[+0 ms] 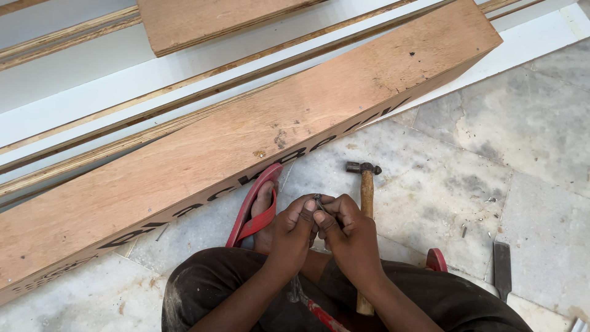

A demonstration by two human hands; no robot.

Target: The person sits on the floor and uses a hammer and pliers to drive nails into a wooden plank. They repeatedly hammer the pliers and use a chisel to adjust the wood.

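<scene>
My left hand point(290, 233) and my right hand point(349, 237) are pressed together in front of my knees, fingertips pinching a small bunch of metal nails point(319, 201) between them. A hammer point(366, 197) with a wooden handle lies on the stone floor just right of my hands, head pointing away from me, its handle partly hidden under my right forearm. My foot in a red sandal point(253, 209) rests on the floor to the left of my hands, next to a long plywood board point(233, 135).
The long plywood board lies diagonally across the floor, with more plywood strips point(92, 27) and white laminated panels point(80, 80) behind it. A flat chisel point(502, 261) lies at the right. A loose nail point(464, 230) and small debris sit on the grey stone tiles point(528, 123).
</scene>
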